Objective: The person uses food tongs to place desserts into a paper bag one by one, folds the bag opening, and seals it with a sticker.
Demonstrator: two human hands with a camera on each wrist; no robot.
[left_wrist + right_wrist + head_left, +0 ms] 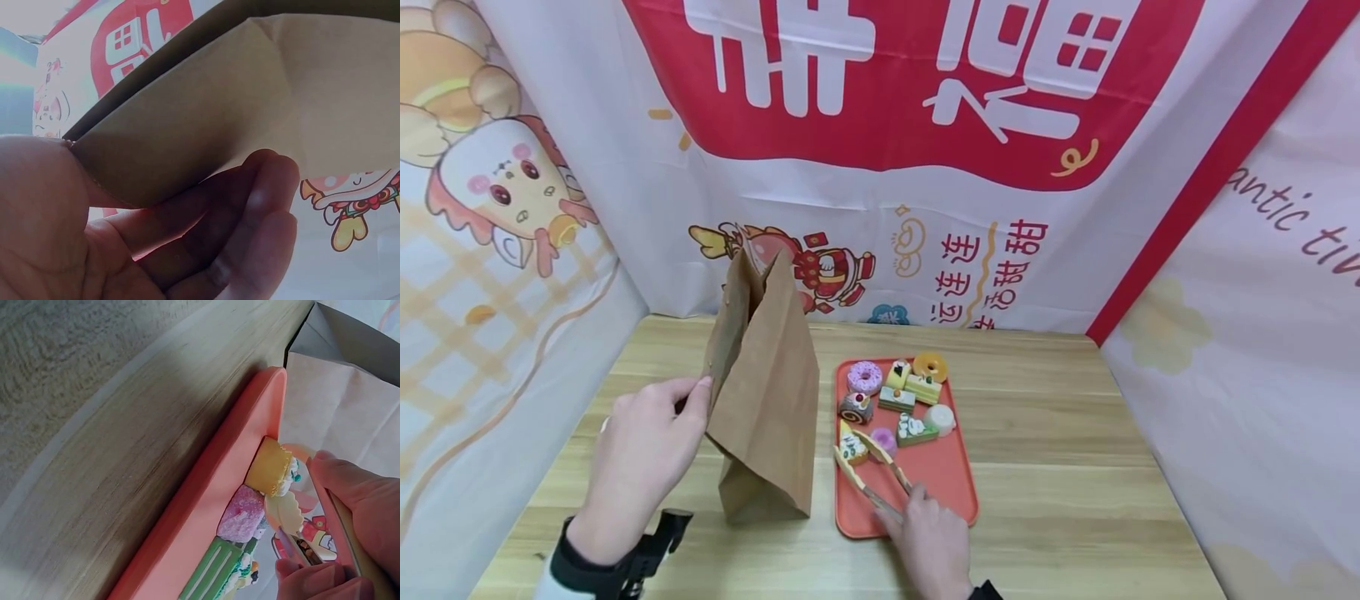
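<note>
My left hand [647, 442] pinches the open top edge of a brown paper bag [778, 400] between thumb and fingers; the bag leans toward it. In the left wrist view the fingers lie curled under the bag's edge [187, 119]. My right hand [934, 542] holds wooden tongs [891, 468], their arms spread. The tips lie about a yellow cake slice [852, 447] with white and green topping, on the left of the red tray [943, 487]. A pink donut [242, 514] sits beside that slice.
Farther up the tray are a purple donut [865, 377], a chocolate roll [856, 407], an orange donut [930, 367], a green cake slice [916, 429], a white round piece [940, 419] and several other cakes. The wooden table [1045, 467] ends at printed cloth walls [1000, 167].
</note>
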